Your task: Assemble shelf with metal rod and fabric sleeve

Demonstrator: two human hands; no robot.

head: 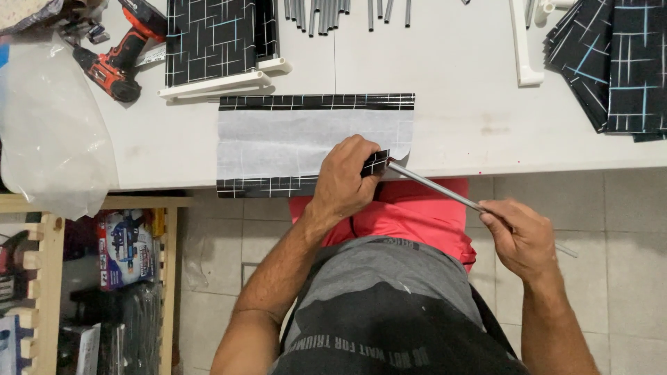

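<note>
We are threading the thin grey metal rod (434,186) into the hem of the black white-gridded fabric panel (313,142). Our left hand (345,179) clamps its fingers on the hem corner; our right hand (520,237), at 4 o'clock, grips the rod. Next, we judge, comes a straight push toward 10 o'clock.

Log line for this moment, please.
left hand: pinching fabric hem | right hand: gripping metal rod | rod tip at hem | table

Left hand (345,177): pinching closed at the table edge (174,184), forearm angling up. Right hand (520,236): gripping closed, hovering below that edge.
</note>
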